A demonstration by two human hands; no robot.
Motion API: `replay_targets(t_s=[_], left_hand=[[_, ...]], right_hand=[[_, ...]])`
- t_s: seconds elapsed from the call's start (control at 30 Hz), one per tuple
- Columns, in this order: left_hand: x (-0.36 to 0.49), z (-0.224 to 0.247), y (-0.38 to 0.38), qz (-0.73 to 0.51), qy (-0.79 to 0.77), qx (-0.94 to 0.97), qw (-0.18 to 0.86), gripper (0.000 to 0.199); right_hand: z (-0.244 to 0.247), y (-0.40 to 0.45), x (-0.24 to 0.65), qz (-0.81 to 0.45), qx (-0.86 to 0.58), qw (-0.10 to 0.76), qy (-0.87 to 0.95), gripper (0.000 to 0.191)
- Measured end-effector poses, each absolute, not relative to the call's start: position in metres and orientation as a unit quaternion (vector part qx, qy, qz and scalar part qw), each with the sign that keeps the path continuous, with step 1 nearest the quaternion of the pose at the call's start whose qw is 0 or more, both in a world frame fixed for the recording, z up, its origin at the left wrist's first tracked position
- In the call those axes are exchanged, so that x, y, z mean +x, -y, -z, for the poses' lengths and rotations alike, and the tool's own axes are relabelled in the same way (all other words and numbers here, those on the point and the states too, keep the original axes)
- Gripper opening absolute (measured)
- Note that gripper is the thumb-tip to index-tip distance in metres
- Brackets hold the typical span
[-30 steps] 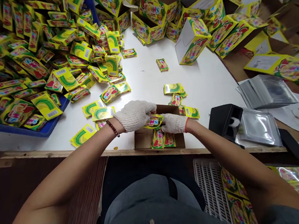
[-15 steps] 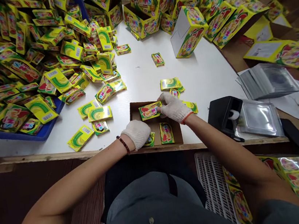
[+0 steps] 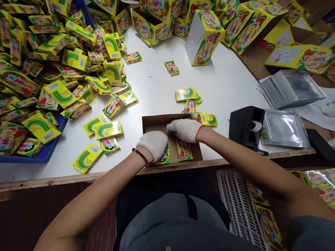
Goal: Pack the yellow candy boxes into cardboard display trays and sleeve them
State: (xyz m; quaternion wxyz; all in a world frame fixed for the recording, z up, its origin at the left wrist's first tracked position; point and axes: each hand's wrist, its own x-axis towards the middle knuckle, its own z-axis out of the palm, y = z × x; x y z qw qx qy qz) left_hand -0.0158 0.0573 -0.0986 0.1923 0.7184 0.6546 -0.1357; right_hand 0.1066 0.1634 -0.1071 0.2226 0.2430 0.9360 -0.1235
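In front of me at the table edge lies an open shallow brown carton (image 3: 154,121). My left hand (image 3: 154,144), in a white knit glove, is curled inside its left half. Its fingers are around a small yellow-green box (image 3: 166,157), mostly hidden under the glove. Over the carton's right half is my gloved right hand (image 3: 184,130), fingers pressed together; what they hold, if anything, is hidden. Just below that hand, another small printed box (image 3: 184,151) lies face up on the carton's floor.
A blue bin (image 3: 51,147) heaped with small boxes stands at left. Loose boxes (image 3: 108,130) lie beside the carton. Larger display boxes (image 3: 205,40) stand at the back. To the right are a black tape dispenser (image 3: 243,128) and clear plastic trays (image 3: 285,128).
The small box in my right hand no longer shows there. My right hand has moved left and down toward my left hand; more of the box under the left hand shows. The view has shifted slightly.
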Motion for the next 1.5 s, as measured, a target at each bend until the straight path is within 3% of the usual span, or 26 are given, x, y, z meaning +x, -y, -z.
replay_targets(t_s=[0.13,0.3,0.4,0.5,0.57,0.67,0.8,1.0,1.17,1.27,1.37,1.5], left_hand=[[-0.017,0.101,-0.056,0.11,-0.651,0.732,0.166,0.031],[-0.014,0.098,-0.054,0.123,-0.668,0.709,0.189,0.027],[-0.008,0.096,-0.047,0.126,-0.688,0.682,0.214,0.031],[0.0,0.093,-0.038,0.13,-0.705,0.663,0.215,0.035],[0.004,0.092,-0.034,0.134,-0.71,0.655,0.22,0.036],[0.006,0.092,-0.032,0.133,-0.714,0.649,0.226,0.036],[0.005,0.091,-0.031,0.132,-0.719,0.643,0.23,0.038],[0.006,0.096,-0.031,0.12,-0.711,0.654,0.229,0.037],[-0.003,0.096,-0.023,0.081,-0.671,0.697,0.239,0.029],[-0.03,0.094,-0.009,-0.046,-0.632,0.742,0.219,0.022],[-0.073,0.097,0.004,-0.166,-0.698,0.683,0.138,0.027],[-0.137,0.11,0.006,-0.086,-0.788,0.608,0.051,0.038]], right_hand=[[0.105,-0.166,0.103,0.1,0.147,0.364,-0.914,0.049],[0.087,-0.163,0.101,0.083,0.155,0.382,-0.907,0.036],[0.065,-0.175,0.112,0.112,0.206,0.302,-0.924,0.029],[0.06,-0.183,0.118,0.157,0.315,0.152,-0.924,0.022],[0.075,-0.18,0.113,0.197,0.362,0.073,-0.908,0.022],[0.11,-0.167,0.095,0.227,0.353,0.04,-0.907,0.025],[0.136,-0.147,0.075,0.154,0.34,0.104,-0.922,0.033],[0.125,-0.127,0.069,0.008,0.33,0.17,-0.928,0.044],[0.128,-0.121,0.059,0.006,0.326,0.225,-0.918,0.045],[0.128,-0.116,0.052,0.008,0.341,0.248,-0.907,0.04],[0.125,-0.112,0.049,0.04,0.319,0.239,-0.916,0.043],[0.126,-0.123,0.053,0.081,0.258,0.228,-0.935,0.042]])
